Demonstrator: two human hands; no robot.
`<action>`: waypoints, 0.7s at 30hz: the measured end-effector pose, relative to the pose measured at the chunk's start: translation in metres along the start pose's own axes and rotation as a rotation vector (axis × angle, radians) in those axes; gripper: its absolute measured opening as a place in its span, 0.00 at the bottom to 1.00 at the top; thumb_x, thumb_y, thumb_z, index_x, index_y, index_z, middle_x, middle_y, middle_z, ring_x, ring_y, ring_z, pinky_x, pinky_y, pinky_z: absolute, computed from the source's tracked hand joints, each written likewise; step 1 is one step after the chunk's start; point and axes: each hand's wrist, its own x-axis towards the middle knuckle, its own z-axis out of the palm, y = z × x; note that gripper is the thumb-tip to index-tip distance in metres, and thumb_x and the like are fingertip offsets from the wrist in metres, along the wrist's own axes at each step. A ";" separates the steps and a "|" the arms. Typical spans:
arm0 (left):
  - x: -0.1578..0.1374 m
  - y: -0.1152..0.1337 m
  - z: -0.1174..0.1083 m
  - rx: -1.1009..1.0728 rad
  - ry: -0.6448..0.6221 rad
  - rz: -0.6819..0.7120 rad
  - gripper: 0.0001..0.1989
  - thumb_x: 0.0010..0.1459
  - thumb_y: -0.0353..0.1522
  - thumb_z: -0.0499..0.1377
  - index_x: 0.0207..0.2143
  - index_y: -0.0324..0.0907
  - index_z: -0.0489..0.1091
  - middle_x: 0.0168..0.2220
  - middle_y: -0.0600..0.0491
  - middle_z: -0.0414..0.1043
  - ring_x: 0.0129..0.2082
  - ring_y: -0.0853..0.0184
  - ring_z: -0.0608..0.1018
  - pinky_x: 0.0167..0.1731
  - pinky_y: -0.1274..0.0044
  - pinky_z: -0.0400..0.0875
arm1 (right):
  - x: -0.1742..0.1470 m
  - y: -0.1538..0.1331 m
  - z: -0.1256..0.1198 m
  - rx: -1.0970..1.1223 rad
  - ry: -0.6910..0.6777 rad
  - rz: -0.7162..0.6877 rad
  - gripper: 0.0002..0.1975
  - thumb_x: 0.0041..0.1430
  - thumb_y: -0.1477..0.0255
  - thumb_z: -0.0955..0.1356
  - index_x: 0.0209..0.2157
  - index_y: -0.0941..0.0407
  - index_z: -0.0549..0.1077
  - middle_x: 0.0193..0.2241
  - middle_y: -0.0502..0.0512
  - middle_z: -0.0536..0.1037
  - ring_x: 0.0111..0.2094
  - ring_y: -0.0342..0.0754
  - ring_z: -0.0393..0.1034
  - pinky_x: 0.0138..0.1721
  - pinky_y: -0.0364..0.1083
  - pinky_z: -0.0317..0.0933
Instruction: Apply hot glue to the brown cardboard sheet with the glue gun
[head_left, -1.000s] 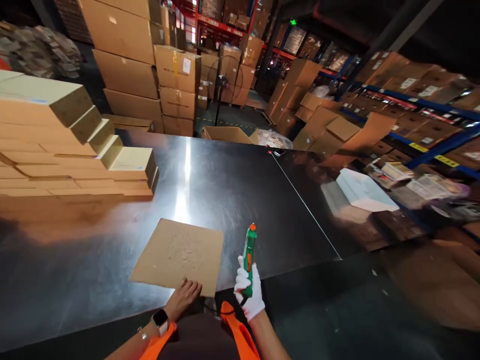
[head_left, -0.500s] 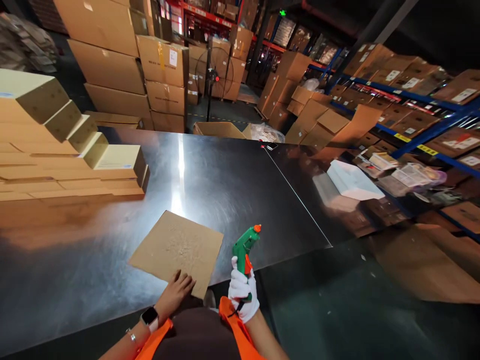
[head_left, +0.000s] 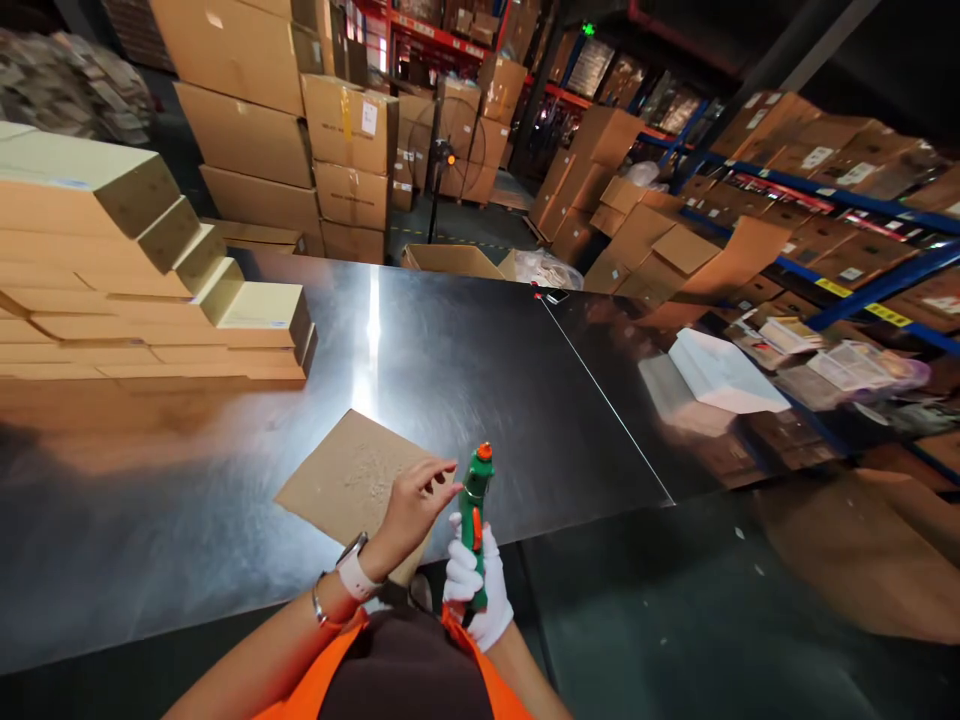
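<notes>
standing nearly upright in the person's gloved right hand, the green hot glue gun is the landmark here: its long axis runs from the fist at the near table edge up and away, tipped slightly to the right, with the orange nozzle at the top. the right hand's fingers are wrapped tight round the handle, closed on the glue gun, with the orange trigger just above the knuckles.

the bare left hand sits just left of the glue gun's barrel, raised off the table. its fingers are loosely curled and held close together, holding nothing; the fingertips point toward the barrel just below the nozzle, very near it, though whether they touch cannot be told. of the two hands, the left is the one nearer the nozzle end; the right holds the lower end. a smartwatch and a thin bracelet show on the left wrist.

left of the glue gun and partly under the left hand, a flat square cardboard sheet lies on the steel table, one corner toward the near edge, its top face rough or speckled. far to the left of the glue gun, toward the table's far side, a stepped stack of flat cartons rests on the same surface. beyond the glue gun, past the table, stand piled shipping boxes and a pedestal fan.
</notes>
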 end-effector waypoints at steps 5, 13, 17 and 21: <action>0.011 0.015 0.005 -0.106 0.076 -0.010 0.16 0.64 0.44 0.59 0.36 0.43 0.80 0.33 0.49 0.82 0.28 0.67 0.79 0.28 0.77 0.74 | 0.002 0.006 0.005 -0.068 -0.047 0.024 0.23 0.51 0.55 0.76 0.44 0.52 0.73 0.16 0.35 0.54 0.14 0.33 0.40 0.15 0.35 0.39; 0.008 0.020 0.002 -0.159 0.077 -0.064 0.18 0.62 0.45 0.60 0.26 0.44 0.78 0.27 0.51 0.80 0.28 0.66 0.78 0.30 0.76 0.72 | -0.003 0.010 0.008 -0.071 0.014 0.022 0.20 0.55 0.56 0.74 0.42 0.53 0.71 0.16 0.35 0.57 0.14 0.34 0.44 0.15 0.36 0.39; 0.008 0.016 -0.002 -0.141 0.066 -0.134 0.17 0.59 0.44 0.59 0.25 0.43 0.75 0.26 0.52 0.77 0.27 0.66 0.76 0.31 0.76 0.71 | -0.002 0.009 0.004 -0.087 0.039 0.015 0.23 0.51 0.55 0.76 0.42 0.52 0.70 0.16 0.35 0.59 0.13 0.34 0.45 0.15 0.36 0.41; -0.003 -0.009 -0.013 -0.099 0.070 -0.276 0.19 0.61 0.46 0.52 0.26 0.43 0.69 0.22 0.55 0.70 0.24 0.67 0.72 0.26 0.77 0.68 | 0.009 0.009 -0.008 -0.283 0.393 -0.102 0.23 0.53 0.50 0.72 0.37 0.55 0.70 0.16 0.38 0.62 0.13 0.35 0.53 0.16 0.37 0.48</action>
